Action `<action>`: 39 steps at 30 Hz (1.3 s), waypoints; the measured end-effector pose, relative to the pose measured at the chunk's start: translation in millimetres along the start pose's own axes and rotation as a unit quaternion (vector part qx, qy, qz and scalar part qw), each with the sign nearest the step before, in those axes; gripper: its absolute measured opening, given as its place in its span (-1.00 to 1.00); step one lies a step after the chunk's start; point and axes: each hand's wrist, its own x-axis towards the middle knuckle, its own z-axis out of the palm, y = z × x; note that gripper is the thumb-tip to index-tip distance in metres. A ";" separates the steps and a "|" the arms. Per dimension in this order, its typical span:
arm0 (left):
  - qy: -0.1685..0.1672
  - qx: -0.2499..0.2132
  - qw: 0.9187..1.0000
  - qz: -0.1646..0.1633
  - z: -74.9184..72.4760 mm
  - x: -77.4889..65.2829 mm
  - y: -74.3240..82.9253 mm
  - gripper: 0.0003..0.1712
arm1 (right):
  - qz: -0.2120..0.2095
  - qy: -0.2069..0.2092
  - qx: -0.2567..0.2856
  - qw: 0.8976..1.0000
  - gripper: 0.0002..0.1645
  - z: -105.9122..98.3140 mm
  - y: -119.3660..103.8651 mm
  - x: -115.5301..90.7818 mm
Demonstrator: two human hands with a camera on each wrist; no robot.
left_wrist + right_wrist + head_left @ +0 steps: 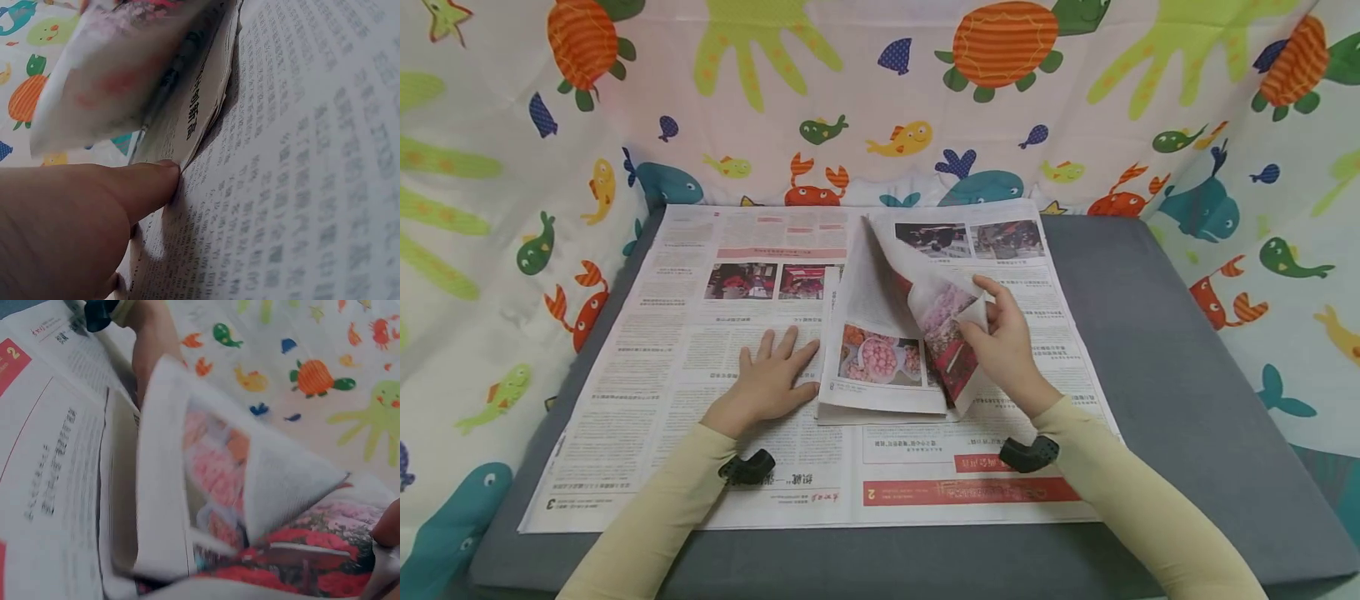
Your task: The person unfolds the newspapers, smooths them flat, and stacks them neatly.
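Observation:
A large newspaper (647, 358) lies spread over a grey surface, with a smaller folded newspaper (872, 304) on its middle. My left hand (767, 379) rests on the spread sheet, fingers apart. In the left wrist view its thumb (153, 178) touches the folded paper's edge (200, 119). To the right, my right hand (1006, 346) pinches the corner of a raised page (947, 333) between thumb and fingers. That page curls up and shows pink and red flowers; in the right wrist view, printed photos (219, 469) show on the bent paper.
The grey padded surface (1187, 400) extends right of the newspaper and along the front. Behind and at both sides hangs a white curtain (865, 92) printed with sea animals. A black device (748, 468) sits at the left wrist, another (1028, 454) at the right.

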 end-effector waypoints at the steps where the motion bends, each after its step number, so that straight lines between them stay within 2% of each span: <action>1: 0.001 0.000 1.000 -0.001 0.1 0.0 0.2 -0.17 | 0.014 0.008 0.008 1.000 -0.21 -6.9 2.1 -2.0; 10: -0.008 -0.009 1.000 -0.006 -2.0 -1.7 2.0 -0.13 | 0.118 0.029 -0.013 0.993 -0.06 -55.6 31.3 -29.8; 12: -0.009 -0.005 1.000 -0.004 -2.4 -2.5 2.5 -0.14 | 0.134 0.034 -0.002 0.990 -0.03 -65.2 37.2 -35.1; 14: -0.010 -0.004 1.000 -0.001 -2.9 -2.8 3.1 -0.17 | 0.151 0.044 0.034 0.987 -0.05 -74.8 42.6 -40.2; 16: -0.009 0.001 1.000 0.002 -3.0 -2.9 3.4 -0.19 | 0.174 0.057 0.099 0.978 -0.06 -84.6 47.7 -45.3; 20: -0.009 0.007 1.000 0.005 -2.6 -2.5 3.1 -0.22 | 0.234 0.079 0.230 0.941 -0.02 -104.3 58.0 -52.5; 22: -0.009 0.007 1.000 0.007 -2.1 -1.6 2.3 -0.22 | 0.261 0.081 0.257 0.927 0.02 -112.7 61.8 -55.0; 24: -0.009 0.008 1.000 0.007 -0.4 -0.6 0.9 -0.22 | 0.278 0.072 0.254 0.924 0.02 -118.6 64.2 -57.0; 28: -0.006 0.002 1.000 0.010 0.5 0.2 -0.2 -0.21 | 0.293 0.071 0.211 0.930 -0.02 -123.7 63.9 -58.0; 32: -0.005 -0.002 1.000 0.010 -0.8 -0.4 1.9 -0.21 | 0.280 0.101 0.170 0.940 -0.06 -123.4 61.8 -53.6; 34: -0.003 -0.003 1.000 0.011 -1.3 -1.0 2.6 -0.22 | 0.270 0.107 0.122 0.949 -0.12 -119.6 60.0 -49.0; 36: -0.005 -0.005 1.000 0.010 -1.2 -1.6 3.4 -0.22 | 0.259 0.101 0.049 0.959 -0.18 -113.7 57.3 -43.5; 39: -0.002 -0.007 1.000 0.012 -2.2 -2.9 2.6 -0.23 | 0.236 0.077 -0.051 0.967 -0.22 -103.0 52.6 -34.0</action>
